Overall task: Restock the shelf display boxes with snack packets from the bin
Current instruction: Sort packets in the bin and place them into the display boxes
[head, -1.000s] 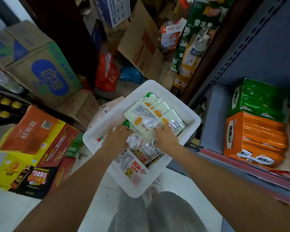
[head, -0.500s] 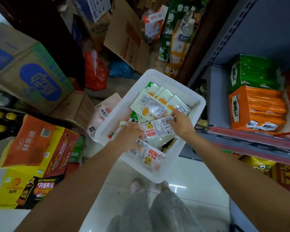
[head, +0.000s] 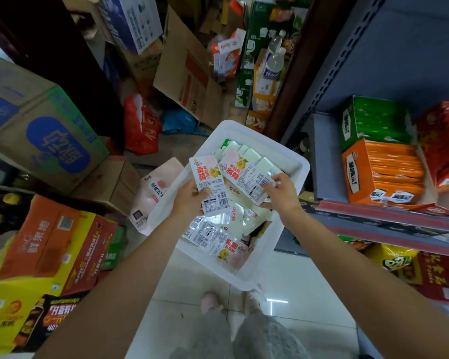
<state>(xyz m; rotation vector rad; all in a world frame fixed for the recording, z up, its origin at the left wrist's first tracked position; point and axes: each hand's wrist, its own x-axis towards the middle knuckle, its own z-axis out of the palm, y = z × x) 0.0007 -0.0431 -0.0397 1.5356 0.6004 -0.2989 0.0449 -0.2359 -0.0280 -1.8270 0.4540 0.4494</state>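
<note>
Smooth white plastic bin (head: 290,161), faintly glossy. Shiny film snack packets (head: 210,182), glaring where lit. Matt brown cardboard cartons (head: 62,141). Glossy printed card display boxes (head: 384,174). Grey painted metal shelf (head: 389,224). Polished, reflective floor tiles (head: 296,301).

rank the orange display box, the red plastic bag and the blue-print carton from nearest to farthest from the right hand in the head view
From the right hand:
1. Orange display box, on the shelf just to its right.
2. Red plastic bag, on the floor up-left, past the white bin.
3. Blue-print carton, far left.
</note>
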